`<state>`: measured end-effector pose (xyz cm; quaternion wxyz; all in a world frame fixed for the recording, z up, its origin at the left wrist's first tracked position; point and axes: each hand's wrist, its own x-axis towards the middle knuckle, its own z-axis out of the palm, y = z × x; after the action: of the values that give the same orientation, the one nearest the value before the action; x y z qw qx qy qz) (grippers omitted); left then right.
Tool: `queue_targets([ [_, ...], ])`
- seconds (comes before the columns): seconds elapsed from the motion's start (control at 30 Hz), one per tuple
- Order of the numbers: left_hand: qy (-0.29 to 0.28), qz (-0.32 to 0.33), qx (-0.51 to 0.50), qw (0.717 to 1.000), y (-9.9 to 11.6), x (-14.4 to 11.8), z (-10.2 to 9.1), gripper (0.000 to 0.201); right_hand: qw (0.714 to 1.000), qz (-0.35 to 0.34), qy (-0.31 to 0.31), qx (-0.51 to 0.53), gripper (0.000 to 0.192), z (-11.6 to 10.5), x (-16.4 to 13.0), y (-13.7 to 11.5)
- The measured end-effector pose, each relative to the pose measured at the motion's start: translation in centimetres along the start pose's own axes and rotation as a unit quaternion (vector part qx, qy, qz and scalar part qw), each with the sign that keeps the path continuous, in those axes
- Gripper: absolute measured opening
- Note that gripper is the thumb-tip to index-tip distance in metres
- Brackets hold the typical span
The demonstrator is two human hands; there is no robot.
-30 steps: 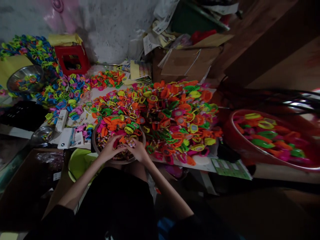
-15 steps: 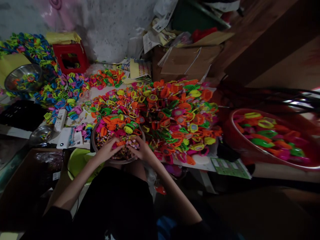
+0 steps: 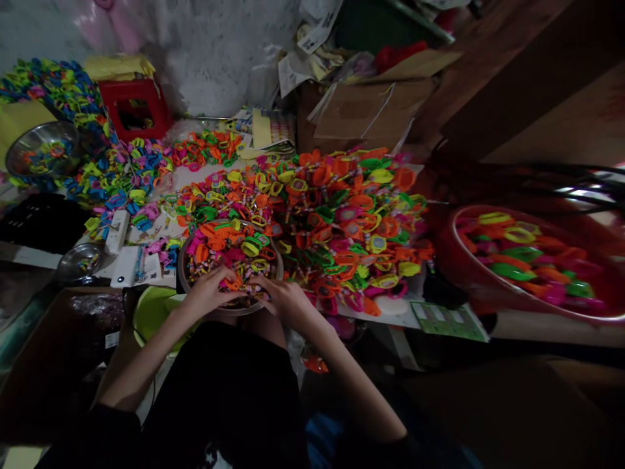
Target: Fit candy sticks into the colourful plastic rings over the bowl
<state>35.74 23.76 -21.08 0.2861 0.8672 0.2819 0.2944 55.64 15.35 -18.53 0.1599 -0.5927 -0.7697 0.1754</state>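
Note:
A round basin (image 3: 278, 262) in front of me holds small toy watches in orange, pink, yellow and green, mixed with little multicoloured striped pieces. At its near side, my left hand (image 3: 211, 293) has its thumb and fingers closed around a small orange plastic toy watch (image 3: 234, 282). My right hand (image 3: 286, 301) reaches over the near right rim with curled fingers, close to the left fingertips. Whatever lies between the right fingertips is too small and dim to make out. Beyond the basin spreads a large pile of bright toy watches (image 3: 349, 228).
At right stands a red tub (image 3: 461, 244) of toy watches. Behind are a cardboard box (image 3: 361, 111) and a red stool (image 3: 135, 111). A metal bowl (image 3: 41, 153), a power strip (image 3: 117, 232) and a small metal dish (image 3: 79, 262) lie left. A green container (image 3: 151, 316) sits below the table edge.
My right hand has turned, its back now more level over the rim. The left hand has shifted slightly, still at the orange toy watch. The whole view has tilted slightly.

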Motion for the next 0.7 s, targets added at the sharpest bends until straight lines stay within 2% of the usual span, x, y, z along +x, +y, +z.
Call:
queue_targets([
  [0.23, -0.008, 0.044, 0.041, 0.998, 0.7, -0.1, -0.3, 0.031, 1.0, -0.008, 0.019, -0.018, 0.023, -0.3, -0.2, -0.4],
  [0.33, -0.027, 0.055, 0.107, 0.992, 1.3, 0.0, -0.6, 0.029, 0.999, -0.016, 0.021, -0.027, 0.023, -0.5, -0.3, -0.5],
  [0.53, -0.108, 0.104, 0.276, 0.95, 2.8, 0.4, -1.1, 0.026, 0.999, -0.018, -0.025, -0.032, 0.021, -1.0, -0.1, -0.7],
  [0.7, -0.155, 0.146, 0.296, 0.931, 2.7, 0.4, -1.3, 0.021, 0.999, -0.032, -0.018, 0.029, 0.02, -0.6, -0.2, -0.3],
])
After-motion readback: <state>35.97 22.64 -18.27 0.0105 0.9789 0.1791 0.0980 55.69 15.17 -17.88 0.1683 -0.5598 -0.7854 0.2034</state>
